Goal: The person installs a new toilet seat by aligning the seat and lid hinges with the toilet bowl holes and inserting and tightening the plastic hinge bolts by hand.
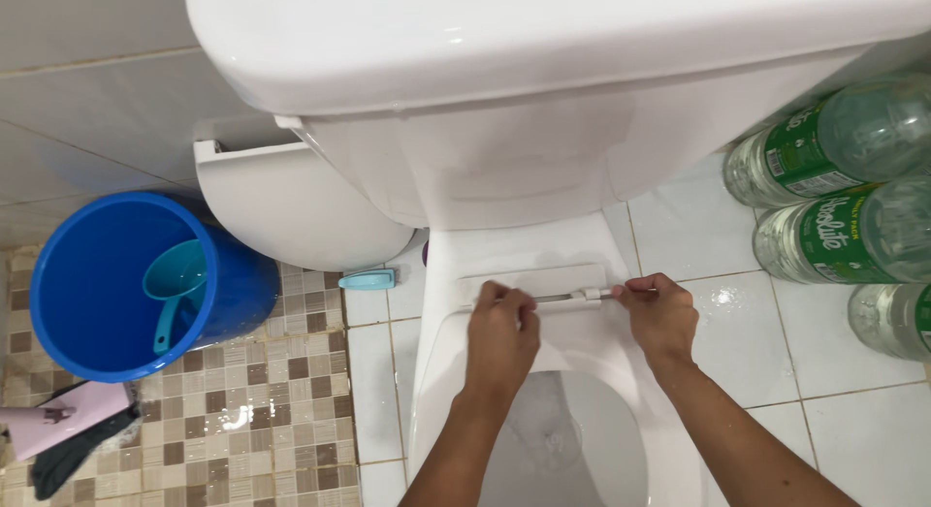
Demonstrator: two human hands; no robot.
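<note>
A white toilet (441,371) fills the middle of the head view, its tank (524,110) above and its bowl with water below. At the back of the bowl lies a white hinge bar with a thin metal rod (562,298). My left hand (501,334) pinches the rod's left end with closed fingers. My right hand (658,313) grips the rod's right end. A detached white seat lid (291,206) leans against the wall to the left of the tank.
A blue bucket (87,274) with a teal dipper (177,284) stands at the left on small brown tiles. A light-blue brush (367,279) lies by the toilet base. Three clear bottles with green labels (834,236) lie at the right. A pink object (58,417) sits bottom left.
</note>
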